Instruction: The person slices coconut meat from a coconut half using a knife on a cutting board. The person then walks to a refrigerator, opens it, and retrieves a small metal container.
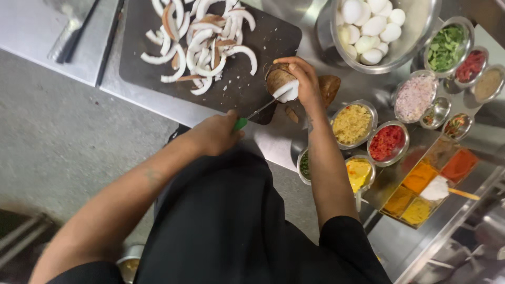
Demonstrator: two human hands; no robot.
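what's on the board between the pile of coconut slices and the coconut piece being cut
In the head view, only bare dark cutting board separates the coconut slices from the coconut piece.

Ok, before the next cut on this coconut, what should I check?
1. Left hand closed on the knife by its green handle: ok.
2. Right hand wrapped around the coconut piece: ok.
3. Knife tip reaches the coconut piece; exactly where it bites: cannot tell.
4. Right fingers out of the blade's path: cannot tell, the tip is hidden.
5. Bare room on the cutting board beside the coconut slices: ok.
6. Work kept well inside the board: not ok, it is at the corner, near the bowl of yellow crumbs.
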